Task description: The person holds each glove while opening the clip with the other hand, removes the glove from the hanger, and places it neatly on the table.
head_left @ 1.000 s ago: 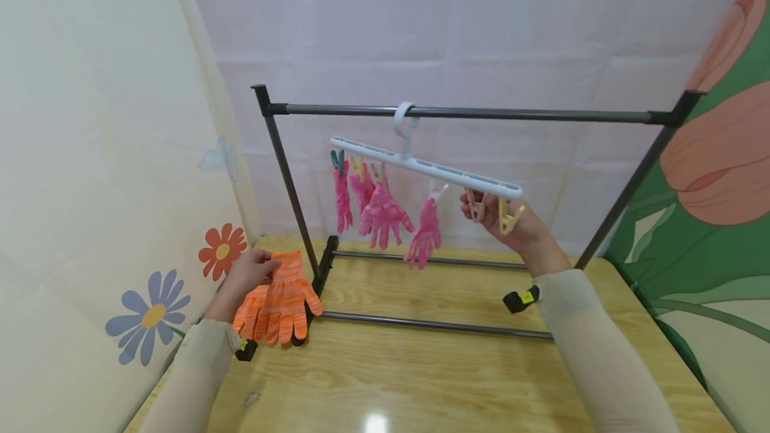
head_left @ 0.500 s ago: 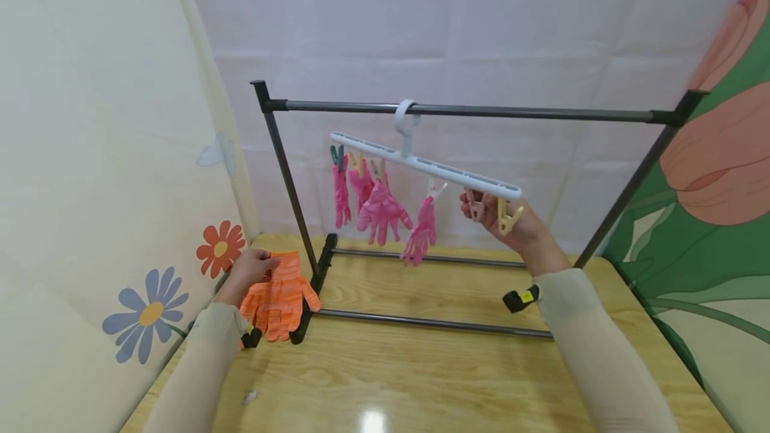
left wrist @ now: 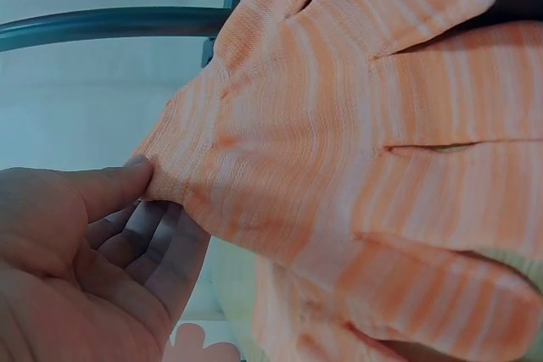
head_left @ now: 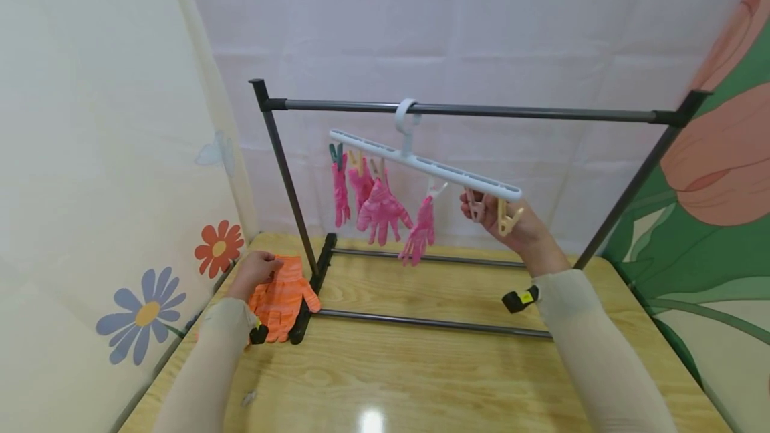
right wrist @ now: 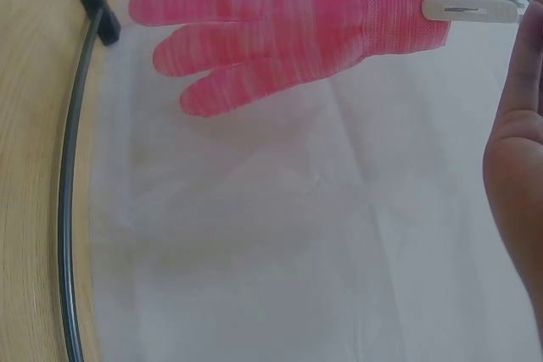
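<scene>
My left hand [head_left: 255,272] pinches an orange striped knit glove [left wrist: 288,116] by its cuff, thumb on the near side. Its fingers hang down by the rack's left foot, and more orange knit fabric [left wrist: 305,320] shows behind it. On the right, my right hand [head_left: 511,222] is at the underside of a pale blue hanger [head_left: 445,170], its fingers pinching a pink clothespin [head_left: 475,206]. A yellow clothespin [head_left: 508,217] hangs beside it, in front of the hand. Several pink gloves [head_left: 383,212] hang from clothespins along the hanger. In the right wrist view most of that hand is out of frame.
The hanger hooks over the top bar of a black metal rack [head_left: 529,112] and tilts down toward the right. The rack stands on a wooden table [head_left: 421,379], with low crossbars [head_left: 433,323] near the tabletop. Patterned cloth walls [head_left: 120,152] close in the sides.
My left hand has shifted slightly right and down with the orange glove, and its wrist now covers more of the orange fabric behind. My right hand stays at the pink clothespin.
</scene>
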Motion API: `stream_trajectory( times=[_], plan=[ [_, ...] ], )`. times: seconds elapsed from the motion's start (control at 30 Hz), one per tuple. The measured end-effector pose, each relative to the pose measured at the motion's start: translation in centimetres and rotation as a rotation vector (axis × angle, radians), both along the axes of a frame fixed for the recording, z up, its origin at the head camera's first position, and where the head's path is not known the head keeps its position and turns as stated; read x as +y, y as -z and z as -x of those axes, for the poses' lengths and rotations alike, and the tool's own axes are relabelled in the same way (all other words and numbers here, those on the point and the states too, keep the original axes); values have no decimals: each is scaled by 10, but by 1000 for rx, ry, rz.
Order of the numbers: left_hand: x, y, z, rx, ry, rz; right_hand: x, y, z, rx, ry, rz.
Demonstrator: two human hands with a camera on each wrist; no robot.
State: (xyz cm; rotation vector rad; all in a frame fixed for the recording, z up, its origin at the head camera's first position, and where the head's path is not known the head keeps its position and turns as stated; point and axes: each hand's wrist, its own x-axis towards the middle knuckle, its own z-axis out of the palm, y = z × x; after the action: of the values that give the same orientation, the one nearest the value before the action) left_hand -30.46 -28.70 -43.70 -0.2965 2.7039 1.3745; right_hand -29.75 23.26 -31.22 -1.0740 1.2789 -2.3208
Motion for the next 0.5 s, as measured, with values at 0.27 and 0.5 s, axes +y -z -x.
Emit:
stream_trajectory(
  times=[0.27, 0.5],
  plan=[
    [0, 8, 4, -5, 5, 66, 1, 1, 1, 8, -4, -3],
    [5, 13, 5, -8, -25, 66, 1, 2, 1, 2, 2, -4]
  ],
)
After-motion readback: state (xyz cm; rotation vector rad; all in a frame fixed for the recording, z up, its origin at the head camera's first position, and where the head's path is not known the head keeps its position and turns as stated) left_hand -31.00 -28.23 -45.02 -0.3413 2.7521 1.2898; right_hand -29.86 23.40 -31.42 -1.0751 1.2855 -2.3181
